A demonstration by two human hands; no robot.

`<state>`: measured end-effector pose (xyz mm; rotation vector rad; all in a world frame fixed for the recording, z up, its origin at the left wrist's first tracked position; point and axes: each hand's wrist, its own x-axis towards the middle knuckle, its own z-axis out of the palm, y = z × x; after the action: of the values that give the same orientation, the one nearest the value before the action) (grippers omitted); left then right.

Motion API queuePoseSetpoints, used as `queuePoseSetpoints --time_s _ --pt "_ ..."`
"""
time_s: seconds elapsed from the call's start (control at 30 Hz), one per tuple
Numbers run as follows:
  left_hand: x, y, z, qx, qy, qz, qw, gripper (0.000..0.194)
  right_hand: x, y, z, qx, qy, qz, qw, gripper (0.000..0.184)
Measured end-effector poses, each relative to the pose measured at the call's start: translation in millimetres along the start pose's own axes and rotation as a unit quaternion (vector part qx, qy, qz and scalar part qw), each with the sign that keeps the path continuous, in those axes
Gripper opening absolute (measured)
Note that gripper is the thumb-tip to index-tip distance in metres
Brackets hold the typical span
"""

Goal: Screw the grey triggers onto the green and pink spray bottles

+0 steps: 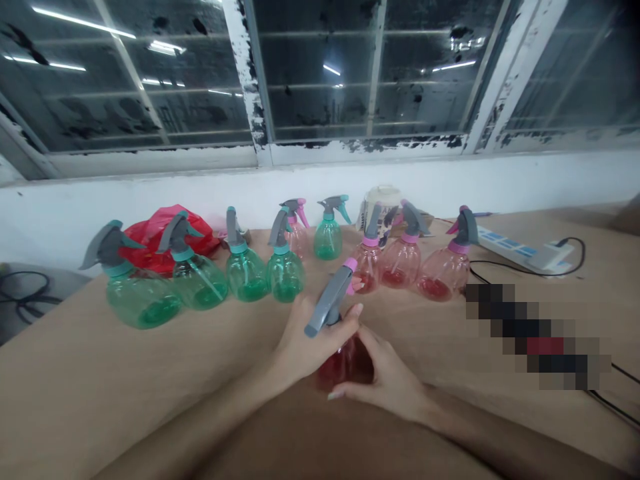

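Clamped the near spray bottle in the fingers of the left hand at its neck and right hand around its body, over the table, behind it green bottles partly blocking the red bag.

Upright red spray bottle, held

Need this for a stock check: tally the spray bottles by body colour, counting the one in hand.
Transparent green plastic spray bottles with grey-and-teal heads: 5
Transparent pink plastic spray bottles with grey-and-pink heads: 5
Total: 10
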<state>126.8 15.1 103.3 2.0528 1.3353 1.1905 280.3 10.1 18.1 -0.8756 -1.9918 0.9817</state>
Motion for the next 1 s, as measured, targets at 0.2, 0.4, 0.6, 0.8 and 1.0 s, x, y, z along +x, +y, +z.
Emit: queuePoseSetpoints --time_s 0.2,0.4,0.6,0.8,1.0 --pt "-1 0 1.7 0.012 0.007 0.025 1.0 0.018 0 -1 -1 0.007 -0.005 -0.011 1.0 0.08" --pt "0 -4 3.2 -0.021 -0.004 0.01 1.0 0.023 0 0 -2 0.009 -0.007 -0.005 1.0 0.083" --pt "1 1 1.4 -0.024 0.007 0.015 1.0 0.011 0 -3 -2 0.014 -0.009 -0.011 1.0 0.081" --pt "0 7 -0.3 -0.031 0.002 0.017 0.999 0.007 1 -4 -1 0.014 -0.01 -0.015 1.0 0.084" --pt "0 2 0.1 -0.038 -0.011 0.002 0.999 0.008 1 -5 -1 0.013 -0.007 -0.006 1.0 0.086"
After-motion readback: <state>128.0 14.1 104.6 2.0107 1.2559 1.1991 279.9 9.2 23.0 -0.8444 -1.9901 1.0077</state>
